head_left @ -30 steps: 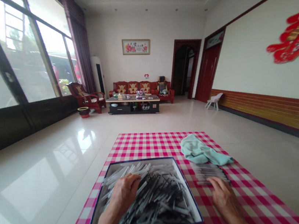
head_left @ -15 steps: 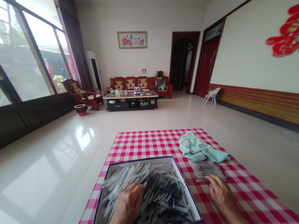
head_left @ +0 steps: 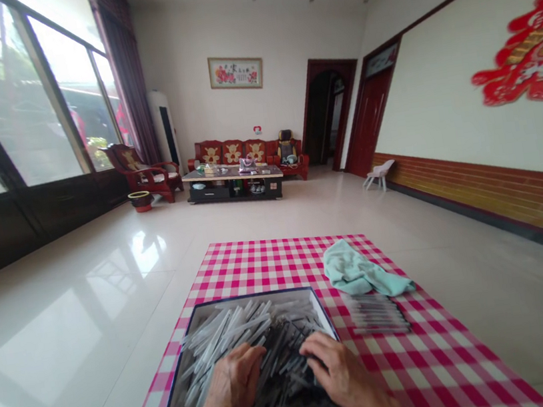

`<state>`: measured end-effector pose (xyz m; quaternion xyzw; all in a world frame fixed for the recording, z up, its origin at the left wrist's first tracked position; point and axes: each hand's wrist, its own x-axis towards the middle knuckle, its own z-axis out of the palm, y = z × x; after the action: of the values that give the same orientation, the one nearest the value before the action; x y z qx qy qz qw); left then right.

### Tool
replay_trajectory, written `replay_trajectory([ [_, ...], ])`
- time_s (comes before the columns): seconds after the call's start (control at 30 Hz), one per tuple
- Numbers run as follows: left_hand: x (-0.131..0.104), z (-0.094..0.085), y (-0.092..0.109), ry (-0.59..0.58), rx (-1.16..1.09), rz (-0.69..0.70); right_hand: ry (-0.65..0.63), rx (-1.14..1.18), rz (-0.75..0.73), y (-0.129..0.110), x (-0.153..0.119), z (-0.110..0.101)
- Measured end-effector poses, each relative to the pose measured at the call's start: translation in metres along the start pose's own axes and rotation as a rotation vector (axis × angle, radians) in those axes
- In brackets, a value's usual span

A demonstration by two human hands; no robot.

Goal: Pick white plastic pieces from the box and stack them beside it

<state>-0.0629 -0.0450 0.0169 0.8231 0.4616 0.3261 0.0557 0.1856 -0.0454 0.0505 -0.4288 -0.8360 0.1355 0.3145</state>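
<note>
Pen-like tubes (head_left: pixel 233 327), clear ones plus dark ones, loose heap in the shallow box (head_left: pixel 323 310), near part of the checked tablecloth (head_left: pixel 434 356). Clear ones mostly left and far, darker ones middle and right, pointing various ways.

Main change: right hand (head_left: pixel 339 368) is off the tube row (head_left: pixel 379 314) and now over the right side of the box. Half a second earlier its fingertips were at the row's near edge. Its fingers are bent, thumb close below the index finger; can't tell if anything is pinched. Wrist crosses the near right part of the box.

Left hand (head_left: pixel 236 378) stays over the box, left of the right hand, fingers curled and held together, thumb toward the index finger. Tips point right, into the heap; grip contents hidden, can't tell what, if anything, is pinched. The hands are apart, dark tubes between them.

Tube row lies right of the box on the tablecloth, tubes side by side, roughly left to right, dark ends at right. No hand on it now. Mint cloth (head_left: pixel 356 270), crumpled, sits just beyond the row's far edge, same place as before. Camera view shifted slightly; low table (head_left: pixel 234 175) and red sofa (head_left: pixel 242 150) at far side appear a bit further left.
</note>
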Motion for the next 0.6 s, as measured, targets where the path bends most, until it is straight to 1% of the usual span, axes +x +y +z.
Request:
replay_trajectory([
  [0.07,0.0,0.001,0.0,-0.003,0.003,-0.005,-0.069,-0.019,0.017,-0.008,0.002,0.004],
  [0.17,-0.001,0.0,0.002,0.0,-0.006,-0.011,-0.085,-0.021,0.018,-0.006,0.0,0.007],
  [0.23,0.0,-0.002,0.003,0.044,-0.017,-0.008,-0.063,0.02,0.024,-0.002,-0.002,0.008],
  [0.4,0.003,-0.012,0.002,0.27,0.039,-0.03,0.046,0.11,0.075,0.002,-0.001,0.007],
  [0.5,0.003,-0.014,-0.003,0.324,0.116,-0.051,0.102,0.127,0.088,0.003,0.0,0.008],
  [0.6,0.006,-0.015,-0.011,0.359,0.265,-0.098,0.13,0.141,0.093,0.004,0.001,0.01],
])
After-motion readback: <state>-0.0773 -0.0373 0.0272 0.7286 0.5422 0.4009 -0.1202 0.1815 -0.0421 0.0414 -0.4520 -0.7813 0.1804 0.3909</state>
